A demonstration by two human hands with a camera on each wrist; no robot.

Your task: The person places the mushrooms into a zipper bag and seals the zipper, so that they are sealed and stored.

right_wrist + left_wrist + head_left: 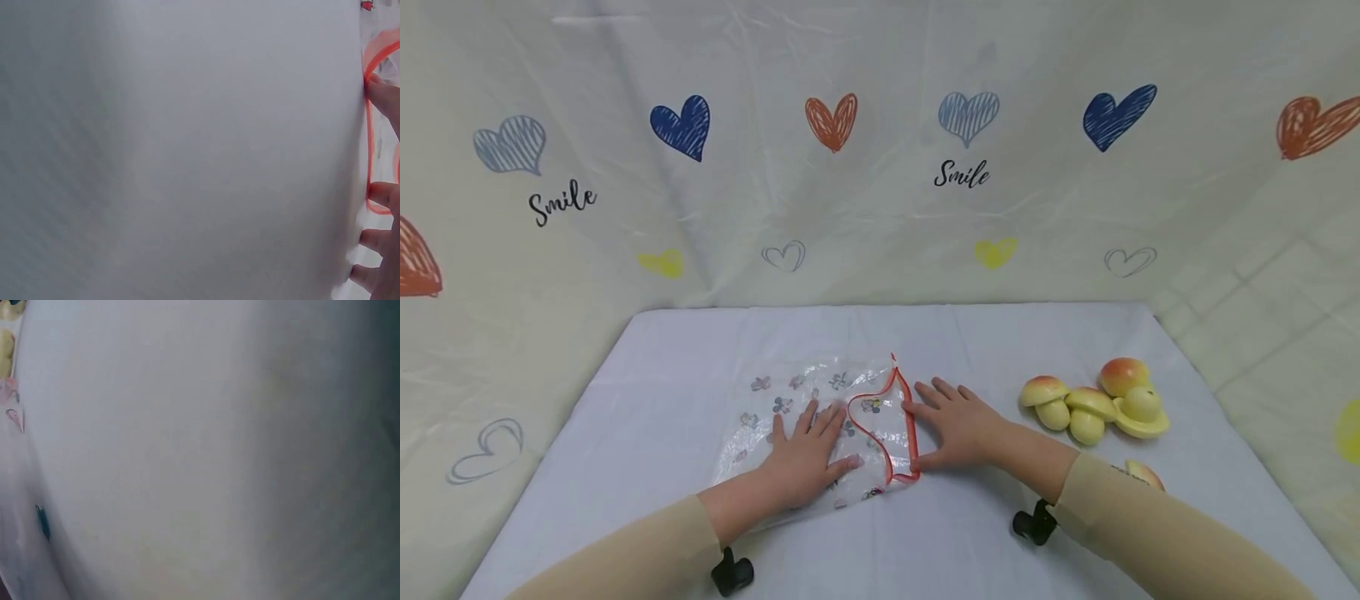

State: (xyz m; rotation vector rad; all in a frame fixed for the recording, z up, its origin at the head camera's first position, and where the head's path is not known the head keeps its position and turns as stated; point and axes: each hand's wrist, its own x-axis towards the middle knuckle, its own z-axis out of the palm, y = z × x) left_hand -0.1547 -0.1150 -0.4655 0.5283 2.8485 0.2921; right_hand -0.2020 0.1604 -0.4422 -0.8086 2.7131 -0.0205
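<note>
A clear plastic bag printed with small cartoon figures lies flat on the white cloth, its mouth edged in red toward the right. My left hand rests on the middle of the bag with fingers spread. At the red edge is my right hand, fingers spread, its thumb and forefinger tips touching that edging. The right wrist view shows the fingertips against the red strip. Only a slice of the bag enters the left wrist view.
Several yellow toy mushrooms with reddish caps lie together on the cloth at the right. Another reddish-yellow piece is partly hidden behind my right sleeve. A curtain printed with hearts hangs behind the table.
</note>
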